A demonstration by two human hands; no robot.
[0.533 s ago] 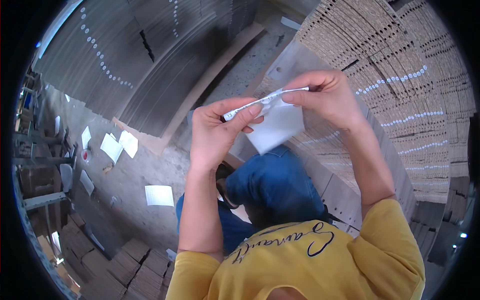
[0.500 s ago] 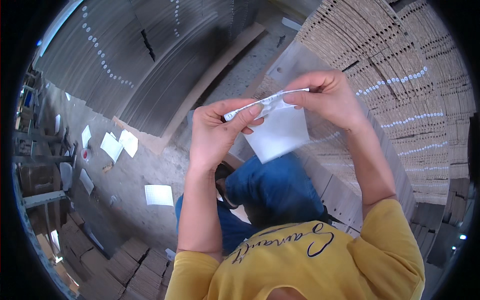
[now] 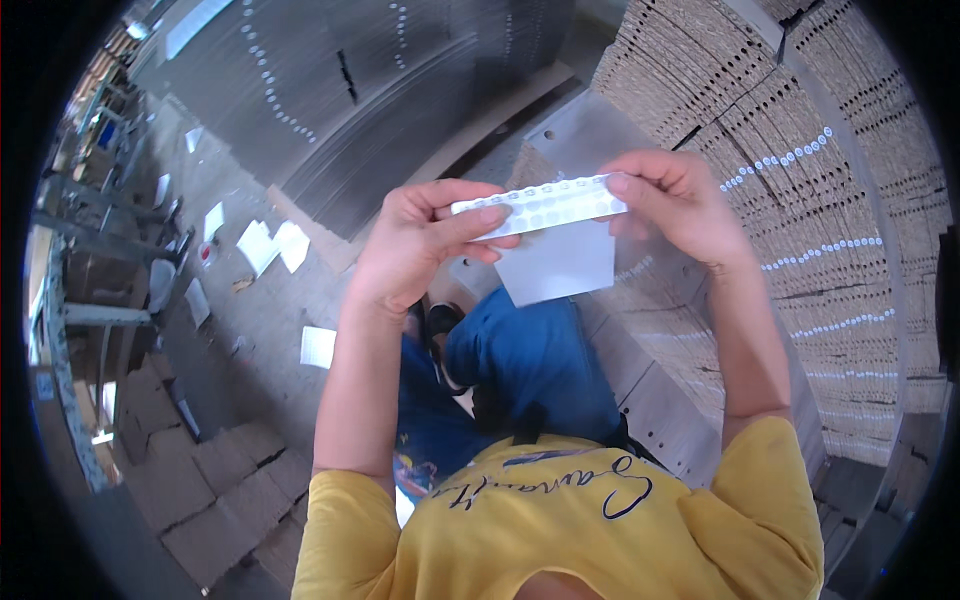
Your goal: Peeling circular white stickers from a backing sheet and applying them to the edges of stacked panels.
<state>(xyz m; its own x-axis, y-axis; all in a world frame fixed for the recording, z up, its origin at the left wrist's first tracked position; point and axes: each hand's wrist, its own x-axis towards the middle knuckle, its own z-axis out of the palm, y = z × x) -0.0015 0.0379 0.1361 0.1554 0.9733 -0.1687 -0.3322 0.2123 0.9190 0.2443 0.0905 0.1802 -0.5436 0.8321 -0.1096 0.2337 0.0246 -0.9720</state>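
Observation:
Both hands hold a white sheet of round stickers [image 3: 555, 210] stretched between them in front of my lap. Its top edge is folded over, and a row of round labels follows the fold. A plain pale part [image 3: 556, 266] hangs below the strip, above my jeans. My left hand [image 3: 428, 238] pinches the strip's left end, its thumb on the front. At the other end, my right hand [image 3: 672, 205] grips it between thumb and fingers. Part of the fingers of each hand is behind the sheet.
Stacked boards with drilled holes and rows of round white stickers [image 3: 790, 150] stand at the right. Another large stack of grey boards [image 3: 310, 75] is at the far left. Loose papers [image 3: 258, 247] lie on the floor, and board piles [image 3: 225, 470] sit at lower left.
The strip has been turned flatter and more level, so its round stickers now face me. My hands have moved slightly apart. The surroundings on the left have shifted rightward in view.

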